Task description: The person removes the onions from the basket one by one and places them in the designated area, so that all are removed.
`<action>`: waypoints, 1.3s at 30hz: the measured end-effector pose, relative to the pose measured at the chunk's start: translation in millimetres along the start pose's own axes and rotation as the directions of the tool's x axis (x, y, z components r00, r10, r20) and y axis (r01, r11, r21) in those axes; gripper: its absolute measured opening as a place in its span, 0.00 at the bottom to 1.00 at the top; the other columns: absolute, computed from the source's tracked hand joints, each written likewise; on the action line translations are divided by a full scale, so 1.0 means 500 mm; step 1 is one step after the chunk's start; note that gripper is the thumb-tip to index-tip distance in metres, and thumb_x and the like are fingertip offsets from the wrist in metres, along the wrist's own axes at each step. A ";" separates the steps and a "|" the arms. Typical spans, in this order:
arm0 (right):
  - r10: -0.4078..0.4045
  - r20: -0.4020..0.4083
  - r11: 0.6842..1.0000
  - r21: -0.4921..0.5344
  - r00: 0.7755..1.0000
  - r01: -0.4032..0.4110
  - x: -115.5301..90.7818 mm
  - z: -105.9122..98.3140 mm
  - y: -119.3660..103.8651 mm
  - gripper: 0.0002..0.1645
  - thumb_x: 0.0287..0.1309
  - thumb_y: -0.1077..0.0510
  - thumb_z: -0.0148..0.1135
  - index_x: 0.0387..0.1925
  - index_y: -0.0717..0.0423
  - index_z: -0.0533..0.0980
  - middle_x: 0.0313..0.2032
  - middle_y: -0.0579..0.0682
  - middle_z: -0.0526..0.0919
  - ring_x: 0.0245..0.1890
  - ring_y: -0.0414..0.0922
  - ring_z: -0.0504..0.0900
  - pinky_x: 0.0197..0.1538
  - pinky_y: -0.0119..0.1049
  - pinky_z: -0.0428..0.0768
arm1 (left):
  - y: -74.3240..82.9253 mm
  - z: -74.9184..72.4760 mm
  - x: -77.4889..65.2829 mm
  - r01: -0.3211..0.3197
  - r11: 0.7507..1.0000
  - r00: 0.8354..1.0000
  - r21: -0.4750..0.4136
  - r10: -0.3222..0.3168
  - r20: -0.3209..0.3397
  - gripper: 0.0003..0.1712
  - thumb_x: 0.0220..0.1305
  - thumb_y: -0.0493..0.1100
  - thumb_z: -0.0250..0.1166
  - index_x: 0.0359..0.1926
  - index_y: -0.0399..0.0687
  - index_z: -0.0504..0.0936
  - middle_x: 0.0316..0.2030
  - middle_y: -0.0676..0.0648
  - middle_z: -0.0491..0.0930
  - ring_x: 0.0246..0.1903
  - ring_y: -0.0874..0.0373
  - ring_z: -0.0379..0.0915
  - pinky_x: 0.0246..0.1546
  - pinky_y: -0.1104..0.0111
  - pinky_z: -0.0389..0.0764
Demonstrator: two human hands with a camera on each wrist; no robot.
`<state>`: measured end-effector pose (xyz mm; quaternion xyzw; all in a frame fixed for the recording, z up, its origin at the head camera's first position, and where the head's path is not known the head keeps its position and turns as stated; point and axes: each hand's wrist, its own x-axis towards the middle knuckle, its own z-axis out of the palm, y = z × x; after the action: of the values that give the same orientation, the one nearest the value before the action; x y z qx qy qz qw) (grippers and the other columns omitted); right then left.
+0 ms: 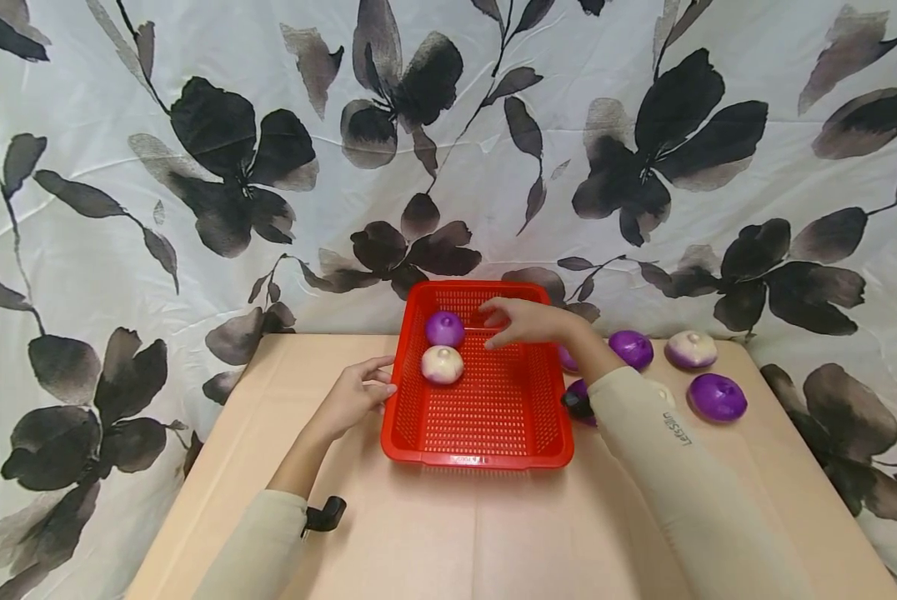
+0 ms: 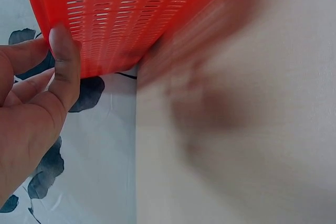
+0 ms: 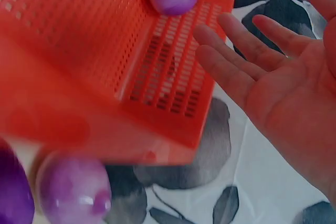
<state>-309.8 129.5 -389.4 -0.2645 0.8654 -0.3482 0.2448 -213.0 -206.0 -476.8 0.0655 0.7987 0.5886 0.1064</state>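
Observation:
A red perforated plastic basket (image 1: 478, 460) stands tilted on the table, with a glossy purple onion-shaped piece (image 1: 444, 329) and a cream-white one (image 1: 442, 365) in its left part. My left hand (image 1: 354, 393) pinches the basket's left rim; in the left wrist view the thumb (image 2: 64, 59) presses on its outer wall. My right hand (image 1: 527, 321) hovers above the basket's far right part, fingers spread and holding nothing. In the right wrist view the right hand (image 3: 283, 77) is beside the basket wall, palm visible and fingers apart.
Right of the basket lie several more onion-shaped pieces: a purple one (image 1: 717, 397), a white-and-purple one (image 1: 691, 350) and another purple one (image 1: 631, 349). My right forearm partly covers others. A floral cloth (image 1: 523, 167) hangs behind the beige table (image 1: 433, 533).

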 end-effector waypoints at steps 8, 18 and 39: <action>0.000 0.095 1.000 -0.014 0.995 0.001 0.055 0.030 -0.005 0.41 0.62 0.51 0.71 0.73 0.57 0.68 0.71 0.59 0.72 0.74 0.58 0.67 0.74 0.57 0.70 | 0.001 0.001 0.000 -0.005 1.000 1.000 0.006 0.005 -0.001 0.34 0.68 0.27 0.63 0.73 0.32 0.66 0.48 0.29 0.78 0.29 0.60 0.79 0.29 0.63 0.88; -0.003 0.046 0.998 0.059 0.999 0.000 0.108 0.084 0.036 0.41 0.61 0.54 0.71 0.74 0.55 0.69 0.71 0.56 0.73 0.74 0.58 0.65 0.74 0.60 0.68 | 0.001 0.001 0.002 -0.009 1.000 1.000 0.008 0.009 0.006 0.34 0.68 0.27 0.63 0.73 0.31 0.66 0.47 0.30 0.79 0.29 0.59 0.80 0.29 0.63 0.88; 0.035 0.009 0.991 0.131 0.999 -0.036 0.132 0.156 0.049 0.38 0.55 0.55 0.77 0.67 0.48 0.73 0.65 0.51 0.76 0.65 0.53 0.72 0.71 0.54 0.74 | 0.005 0.000 -0.001 0.007 1.000 1.000 0.007 -0.007 0.000 0.34 0.68 0.27 0.63 0.73 0.32 0.66 0.47 0.31 0.78 0.29 0.60 0.79 0.28 0.64 0.87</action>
<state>-318.0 66.2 -472.9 -0.2336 0.8445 -0.3989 0.2706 -212.7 -205.4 -474.2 0.0632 0.8009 0.5855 0.1083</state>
